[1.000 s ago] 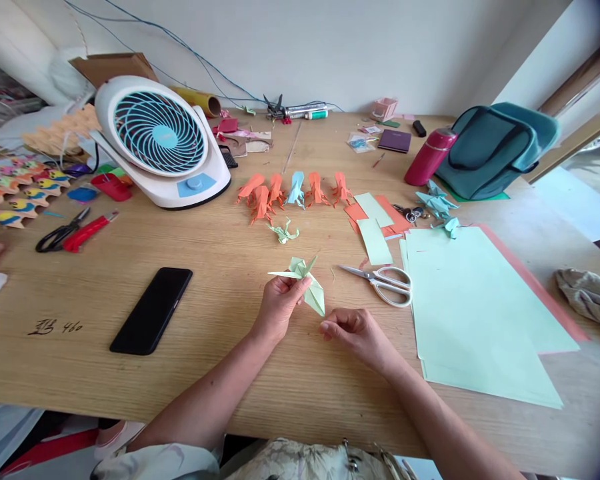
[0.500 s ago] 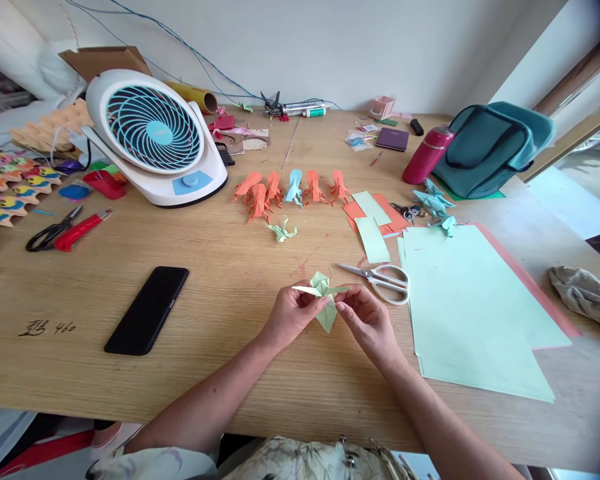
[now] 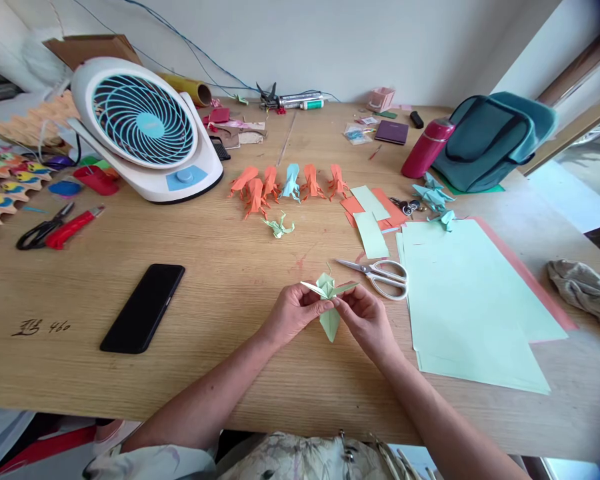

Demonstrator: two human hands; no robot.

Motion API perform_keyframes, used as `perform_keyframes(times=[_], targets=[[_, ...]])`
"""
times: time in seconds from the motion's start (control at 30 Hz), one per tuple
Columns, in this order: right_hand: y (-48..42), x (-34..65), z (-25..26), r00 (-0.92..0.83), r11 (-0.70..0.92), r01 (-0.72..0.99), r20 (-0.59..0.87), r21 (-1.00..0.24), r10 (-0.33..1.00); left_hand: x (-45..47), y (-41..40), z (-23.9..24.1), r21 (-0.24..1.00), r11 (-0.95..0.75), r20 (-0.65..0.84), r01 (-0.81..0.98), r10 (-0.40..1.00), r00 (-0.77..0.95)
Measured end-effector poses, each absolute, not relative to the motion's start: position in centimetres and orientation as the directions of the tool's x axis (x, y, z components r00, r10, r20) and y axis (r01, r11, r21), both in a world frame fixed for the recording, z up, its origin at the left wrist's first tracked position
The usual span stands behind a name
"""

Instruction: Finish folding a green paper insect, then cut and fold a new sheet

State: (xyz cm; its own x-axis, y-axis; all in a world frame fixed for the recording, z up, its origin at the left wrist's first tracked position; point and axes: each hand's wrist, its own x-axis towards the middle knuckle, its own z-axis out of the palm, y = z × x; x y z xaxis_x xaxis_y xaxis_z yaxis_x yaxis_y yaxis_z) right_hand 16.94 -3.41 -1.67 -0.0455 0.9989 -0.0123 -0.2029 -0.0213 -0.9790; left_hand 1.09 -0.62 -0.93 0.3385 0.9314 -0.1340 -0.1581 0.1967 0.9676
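1. Since a second ago, our right hand (image 3: 369, 318) has come in from beside the folded green paper (image 3: 327, 287) to pinch it.
2. That paper sits between our hands, over the near part of the table (image 3: 220, 273).
3. Our left hand (image 3: 291, 315) clamps it too, thumb tips close together.
4. Beyond our right hand lie white-handled scissors (image 3: 370, 269); pale green sheets (image 3: 470, 307) spread rightward, a black phone (image 3: 143, 308) leftward.
5. Farther off stand orange folded figures (image 3: 310, 180).

A person's left grip (image 3: 296, 312) and right grip (image 3: 366, 315) pinch a pale green folded paper (image 3: 327, 287) over a wooden surface (image 3: 220, 267). Farther back stand orange paper figures (image 3: 255, 195); scissors (image 3: 371, 270) and green sheets (image 3: 470, 300) lie to the right, a black phone (image 3: 143, 308) and a white fan (image 3: 150, 123) to the left.
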Motion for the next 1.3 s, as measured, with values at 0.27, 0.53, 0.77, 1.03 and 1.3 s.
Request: perform_keyframes(times=[0.27, 0.53, 0.77, 1.03, 1.3], targets=[[-2.8, 17.4, -1.1, -0.158, -0.159, -0.255, -0.121, -0.954, 0.980, 0.9, -0.7, -0.9, 0.976, 0.156, -0.099, -0.153, 0.939, 0.328], [-3.4, 17.5, -0.9, -0.163, -0.093, -0.025, -0.088, -0.995, 0.983, 0.9, -1.1, -1.1, 0.994, 0.103, -0.081, -0.047, 0.938, 0.336], [-4.1, 16.6, -0.8, -0.055, 0.214, 0.361, 0.208, -0.908, 0.977, 1.1, -1.4, 0.0, 0.997, 0.003, -0.019, 0.071, 0.973, 0.229], [-3.9, 17.1, -1.5, -0.073, 0.064, 0.151, 0.053, -0.987, 0.996, 0.6, -1.0, -0.2, 0.998, 0.035, -0.049, 0.054, 0.961, 0.271], [-3.6, 17.1, -1.3, -0.182, -0.092, -0.157, -0.063, -0.983, 0.981, 0.7, -1.1, -0.5, 1.000, 0.013, -0.010, -0.011, 0.957, 0.291]])
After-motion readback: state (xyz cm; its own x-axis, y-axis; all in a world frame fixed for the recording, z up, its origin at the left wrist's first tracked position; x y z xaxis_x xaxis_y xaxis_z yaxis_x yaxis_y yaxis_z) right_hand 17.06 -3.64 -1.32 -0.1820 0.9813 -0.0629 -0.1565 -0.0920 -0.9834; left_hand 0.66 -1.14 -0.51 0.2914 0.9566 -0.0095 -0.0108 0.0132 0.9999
